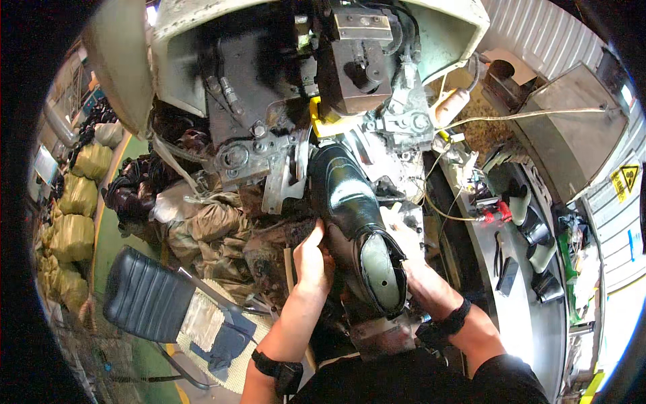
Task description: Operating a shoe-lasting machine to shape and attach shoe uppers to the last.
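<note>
Positioning of a glossy black leather shoe [353,219] at a workshop machine, as seen from the wearer's head. The step in hand appears to be presenting the toe to the dark grey metal machine head [362,74] at twelve o'clock. The shoe lies near the centre of the view, toe toward eleven o'clock and open heel end toward five. The left hand [313,261] grasps it from the nine o'clock side, thumb laid along the upper, remaining fingers largely hidden; the right hand [405,237] grasps it from three o'clock, its fingertips washed out by glare. The next move would seem to call for squaring the toe beneath the bright yellow angled bracket [331,124] with an even grip; whether toe and metal touch cannot be told. The upper is smooth and shiny, with a broad white highlight over the instep and seams near the toe. A pale grey-green, rounded shoe last [374,258], pierced by one small hole, fills the opening.
</note>
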Demonstrator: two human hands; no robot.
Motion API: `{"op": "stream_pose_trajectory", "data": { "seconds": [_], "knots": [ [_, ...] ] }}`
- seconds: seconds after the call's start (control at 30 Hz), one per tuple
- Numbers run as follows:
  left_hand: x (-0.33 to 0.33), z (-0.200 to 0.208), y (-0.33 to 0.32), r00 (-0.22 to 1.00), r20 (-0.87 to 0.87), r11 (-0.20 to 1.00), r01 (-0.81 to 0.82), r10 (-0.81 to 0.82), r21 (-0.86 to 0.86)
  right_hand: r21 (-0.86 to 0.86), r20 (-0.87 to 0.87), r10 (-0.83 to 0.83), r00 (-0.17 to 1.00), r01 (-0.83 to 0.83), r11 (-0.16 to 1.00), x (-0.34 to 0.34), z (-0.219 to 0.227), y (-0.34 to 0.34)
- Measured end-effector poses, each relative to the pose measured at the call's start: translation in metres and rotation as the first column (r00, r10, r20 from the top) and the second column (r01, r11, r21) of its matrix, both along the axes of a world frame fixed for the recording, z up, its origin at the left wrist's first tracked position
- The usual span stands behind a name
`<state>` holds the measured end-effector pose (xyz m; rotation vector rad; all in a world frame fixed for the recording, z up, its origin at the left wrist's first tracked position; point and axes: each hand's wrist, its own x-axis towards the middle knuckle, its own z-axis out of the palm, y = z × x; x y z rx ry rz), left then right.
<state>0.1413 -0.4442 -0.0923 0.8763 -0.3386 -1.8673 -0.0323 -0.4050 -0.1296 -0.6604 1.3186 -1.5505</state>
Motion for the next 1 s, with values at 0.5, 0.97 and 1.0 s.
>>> {"op": "stream_pose_trajectory", "data": {
  "seconds": [0.5, 0.97, 1.0],
  "knots": [
    [-0.007, -0.021, -0.021, 1.0, -0.001, 0.992, -0.004, 0.004, 0.124, 0.121, 0.286, 0.045, 0.957, -0.083, 0.989, -0.002, -0.001, -0.024],
    [-0.041, -0.101, -0.038, 0.781, 0.425, 0.889, -0.384, 0.457, -0.249, -0.01, 0.181, 0.015, 0.983, -0.013, 1.0, -0.006, -0.061, -0.045],
    [-0.043, -0.1, -0.041, 0.781, 0.425, 0.888, -0.385, 0.458, -0.251, -0.011, 0.181, 0.016, 0.983, -0.014, 1.0, -0.009, -0.065, -0.048]
  ]
}}
